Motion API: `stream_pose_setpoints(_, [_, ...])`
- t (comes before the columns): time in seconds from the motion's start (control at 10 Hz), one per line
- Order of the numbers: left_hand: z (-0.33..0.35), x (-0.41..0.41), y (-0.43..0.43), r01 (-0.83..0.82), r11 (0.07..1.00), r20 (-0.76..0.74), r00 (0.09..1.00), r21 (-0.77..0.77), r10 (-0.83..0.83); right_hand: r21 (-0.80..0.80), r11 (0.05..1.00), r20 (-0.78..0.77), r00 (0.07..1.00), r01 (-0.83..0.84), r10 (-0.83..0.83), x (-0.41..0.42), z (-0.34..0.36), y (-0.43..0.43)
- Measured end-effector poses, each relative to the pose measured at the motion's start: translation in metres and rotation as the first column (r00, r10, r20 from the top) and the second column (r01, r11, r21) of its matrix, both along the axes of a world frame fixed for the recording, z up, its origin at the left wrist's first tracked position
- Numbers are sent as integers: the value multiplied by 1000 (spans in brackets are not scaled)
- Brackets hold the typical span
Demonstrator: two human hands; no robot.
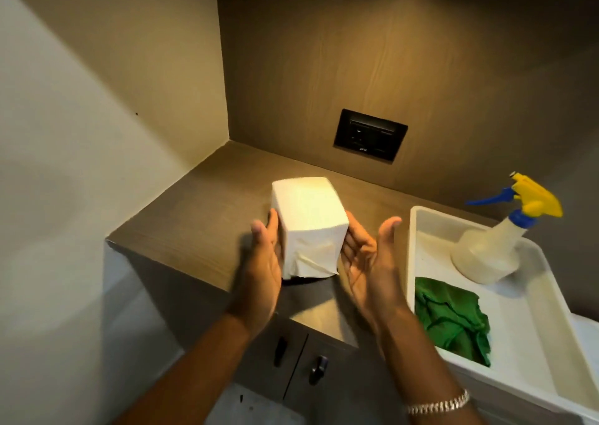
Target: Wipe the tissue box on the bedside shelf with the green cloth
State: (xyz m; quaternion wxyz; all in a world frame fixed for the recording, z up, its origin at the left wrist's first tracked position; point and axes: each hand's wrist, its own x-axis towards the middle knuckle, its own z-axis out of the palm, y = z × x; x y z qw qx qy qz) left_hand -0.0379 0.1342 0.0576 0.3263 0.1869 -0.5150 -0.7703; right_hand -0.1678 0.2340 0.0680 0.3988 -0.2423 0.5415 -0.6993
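Observation:
The tissue box (309, 227) shows as a white block of tissues with a dark base just visible under it, over the front of the wooden bedside shelf (194, 223). My left hand (264, 262) presses flat against its left side. My right hand (363, 256) has its fingers on the right side and its thumb spread wide. The block is held between both palms. The green cloth (450, 321) lies crumpled in a white tray to the right, apart from both hands.
The white tray (412, 246) sits at the shelf's right end and also holds a spray bottle (486, 252) with a yellow and blue trigger. A dark wall socket (369, 136) is on the back panel. Cabinet doors with dark handles (280, 350) are below the shelf.

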Motion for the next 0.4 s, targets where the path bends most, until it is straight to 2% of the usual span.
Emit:
stream_pose_setpoints(0.1, [8,-12,-30,123,992,98,988,-32,-119,-69,997,-40,998,46,-49,30,-9,3])
stream_pose_setpoints(0.2, [7,-22,-41,182,981,142,975,-73,-170,-80,991,-53,992,109,-113,46,-12,-5])
stream_pose_setpoints(0.3, [15,-25,-42,154,982,152,979,-112,-136,-146,974,-56,981,176,-185,51,-6,-11])
stream_pose_setpoints(0.4, [34,0,-22,91,957,118,991,-276,-60,-180,875,8,890,450,-456,46,16,12])
